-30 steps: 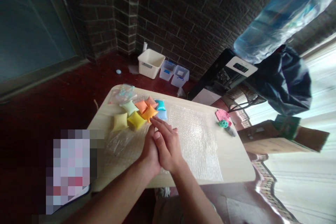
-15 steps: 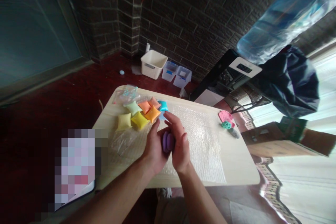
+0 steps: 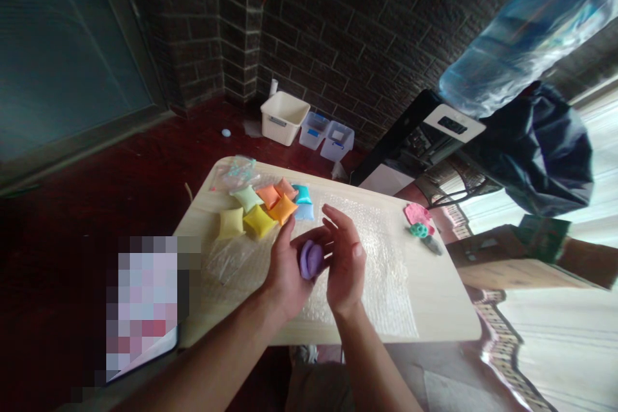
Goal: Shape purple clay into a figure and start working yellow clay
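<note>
Left hand [image 3: 284, 271] cradles purple clay [image 3: 311, 260], seemingly half-shaped; right hand [image 3: 347, 265] curves empty beside it; coloured packets [image 3: 260, 221] look unopened.

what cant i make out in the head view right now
All in the head view:
- Back of the purple clay lump: hidden by the left hand.
- Whether the right hand touches the left's fingers: they overlap here.
- Object at lower left: masked by pixel blocks.
- Contents of the black plastic bag: hidden by its opaque plastic.
- Label on the water bottle: blurred under plastic wrap.
</note>
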The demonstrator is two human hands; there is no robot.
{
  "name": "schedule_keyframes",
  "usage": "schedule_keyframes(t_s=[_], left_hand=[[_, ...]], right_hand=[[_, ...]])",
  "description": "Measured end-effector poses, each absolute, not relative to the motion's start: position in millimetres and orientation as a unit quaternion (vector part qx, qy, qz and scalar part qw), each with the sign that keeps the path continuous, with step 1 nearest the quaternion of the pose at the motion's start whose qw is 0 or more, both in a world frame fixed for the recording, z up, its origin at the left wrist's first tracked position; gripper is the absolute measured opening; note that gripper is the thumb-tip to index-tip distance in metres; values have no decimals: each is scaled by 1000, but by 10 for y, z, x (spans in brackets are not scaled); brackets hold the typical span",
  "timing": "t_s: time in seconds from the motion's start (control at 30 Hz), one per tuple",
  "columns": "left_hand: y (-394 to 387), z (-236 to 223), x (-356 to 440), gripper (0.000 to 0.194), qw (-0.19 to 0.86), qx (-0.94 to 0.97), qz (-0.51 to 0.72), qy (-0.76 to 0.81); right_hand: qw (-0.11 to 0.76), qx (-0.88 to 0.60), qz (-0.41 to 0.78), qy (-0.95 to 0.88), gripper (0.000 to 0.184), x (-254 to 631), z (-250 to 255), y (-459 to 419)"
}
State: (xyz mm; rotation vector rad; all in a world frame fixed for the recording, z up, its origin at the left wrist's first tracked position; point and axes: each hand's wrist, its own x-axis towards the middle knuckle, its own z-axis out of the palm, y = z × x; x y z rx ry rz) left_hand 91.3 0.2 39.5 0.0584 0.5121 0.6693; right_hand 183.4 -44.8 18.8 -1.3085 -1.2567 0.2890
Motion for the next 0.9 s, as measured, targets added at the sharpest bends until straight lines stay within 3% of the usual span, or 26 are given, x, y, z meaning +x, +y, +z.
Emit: schedule_keyframes(t_s=[0.17,0.4,0.9], left_hand=[[31,417,866,62,919,5,332,210],[152,473,755,75,922,-17,349,165],[198,495,722,83,926,-1,352,137]], right_hand=[[624,-583,49,-519,56,1856,199,-437],[622,-589,20,-516,22,1822,286,-468],[605,-579,35,-545,20,1806,297,-478]])
